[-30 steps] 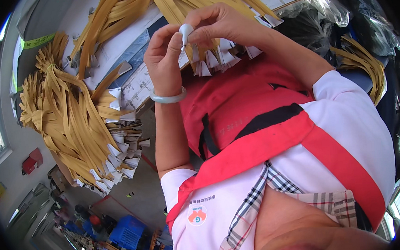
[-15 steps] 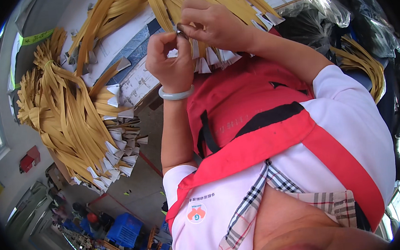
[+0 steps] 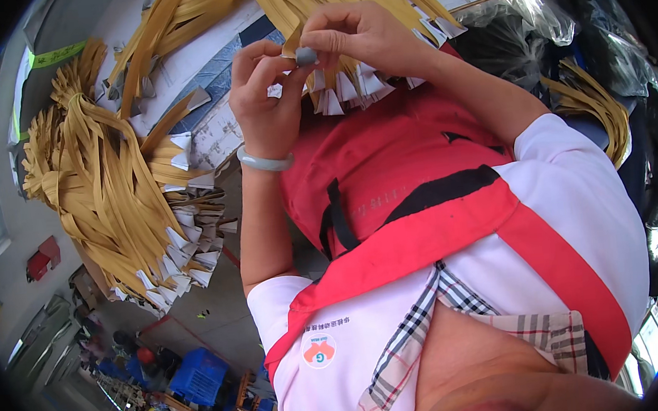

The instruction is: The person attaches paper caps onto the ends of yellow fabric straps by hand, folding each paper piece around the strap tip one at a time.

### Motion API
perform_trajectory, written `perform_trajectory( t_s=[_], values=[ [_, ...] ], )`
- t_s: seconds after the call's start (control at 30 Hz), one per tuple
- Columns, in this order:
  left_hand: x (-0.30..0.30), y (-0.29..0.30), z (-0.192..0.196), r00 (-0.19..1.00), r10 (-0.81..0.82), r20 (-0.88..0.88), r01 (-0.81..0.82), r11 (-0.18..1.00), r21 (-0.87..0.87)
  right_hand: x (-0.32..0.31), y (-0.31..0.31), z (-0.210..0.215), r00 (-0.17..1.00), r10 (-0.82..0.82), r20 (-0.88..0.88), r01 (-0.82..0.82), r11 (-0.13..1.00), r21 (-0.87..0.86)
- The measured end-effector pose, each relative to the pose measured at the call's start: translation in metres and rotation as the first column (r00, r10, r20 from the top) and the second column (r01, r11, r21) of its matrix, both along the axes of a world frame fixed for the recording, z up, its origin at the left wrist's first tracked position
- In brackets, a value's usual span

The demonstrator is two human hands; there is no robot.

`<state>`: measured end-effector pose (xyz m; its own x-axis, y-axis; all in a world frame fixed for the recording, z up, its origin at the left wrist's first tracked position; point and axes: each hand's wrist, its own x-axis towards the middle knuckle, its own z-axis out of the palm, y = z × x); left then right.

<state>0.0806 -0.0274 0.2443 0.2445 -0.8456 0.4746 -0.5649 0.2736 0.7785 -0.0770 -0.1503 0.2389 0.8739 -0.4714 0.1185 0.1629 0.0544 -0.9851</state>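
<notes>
My left hand (image 3: pixel 265 95), with a pale bangle on its wrist, is closed in a pinch at a small grey tab (image 3: pixel 306 56). My right hand (image 3: pixel 362 37) is closed too, its thumb and fingers meeting at the tab where a mustard-yellow fabric strip (image 3: pixel 281 16) comes down. Fingers hide how the tab sits on the strip. Under and beyond my hands, more yellow strips (image 3: pixel 205 6) lie across a table (image 3: pixel 222 129); white ends (image 3: pixel 354 86) hang over its near edge.
A large tied bundle of yellow strips (image 3: pixel 106 169) with white ends hangs at the left. Clear plastic bags (image 3: pixel 513 36) and another strip bundle (image 3: pixel 588 108) are at the right. A red apron (image 3: pixel 387 162) covers my front. Blue crates (image 3: pixel 199 376) stand on the floor lower left.
My left hand has shifted slightly left and its fingers have spread a little. The grey tab now shows between my hands, where a small dark piece showed before.
</notes>
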Motion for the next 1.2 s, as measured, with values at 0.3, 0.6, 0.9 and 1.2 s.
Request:
perform_trajectory(
  t_s=[0.3, 0.6, 0.9, 1.2],
  values=[
    [-0.003, 0.004, -0.013, 0.928, 0.012, -0.373, 0.024, 0.996, 0.09, -0.003, 0.009, -0.005, 0.986, -0.11, -0.124, 0.126, 0.983, 0.133],
    [0.005, 0.016, -0.01, 0.937, 0.009, -0.348, 0.008, 0.999, 0.047, -0.009, 0.015, -0.014, 0.991, -0.05, -0.128, 0.064, 0.992, 0.11],
    [0.16, 0.059, 0.029, 0.62, 0.536, -0.573, -0.741, 0.639, -0.206, -0.064, -0.04, -0.023, 0.893, -0.311, -0.325, 0.213, 0.929, -0.303],
    [0.035, 0.021, -0.045, 0.934, 0.139, -0.33, -0.096, 0.985, 0.144, -0.098, -0.017, -0.019, 0.877, -0.357, -0.321, -0.1, 0.518, -0.85]
  ],
)
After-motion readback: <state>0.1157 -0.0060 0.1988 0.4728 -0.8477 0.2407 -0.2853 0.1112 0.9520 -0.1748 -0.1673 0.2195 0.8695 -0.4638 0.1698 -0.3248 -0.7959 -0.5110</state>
